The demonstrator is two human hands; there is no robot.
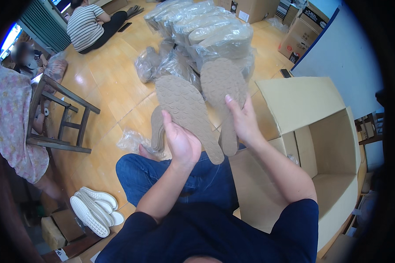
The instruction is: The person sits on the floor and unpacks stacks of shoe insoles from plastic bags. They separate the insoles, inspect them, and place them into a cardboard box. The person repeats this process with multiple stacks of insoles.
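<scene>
In front of me I hold brown, rough-textured shoe soles in both hands. My left hand [182, 142] is closed on a stack of soles [184, 107]; the broad top sole slants down to the right, and several layered edges show at its left. My right hand [243, 118] grips another bunch of soles [223, 81], thumb on the upper face, with their narrow ends hanging below. The two bunches are close side by side. How many soles each hand has cannot be told.
Clear plastic bags of soles [206, 30] are piled ahead on the tiled floor. An open cardboard box [333, 144] stands at my right. White soles [94, 210] lie at my left, near a wooden stool on its side [66, 105]. Two other people sit at the far left.
</scene>
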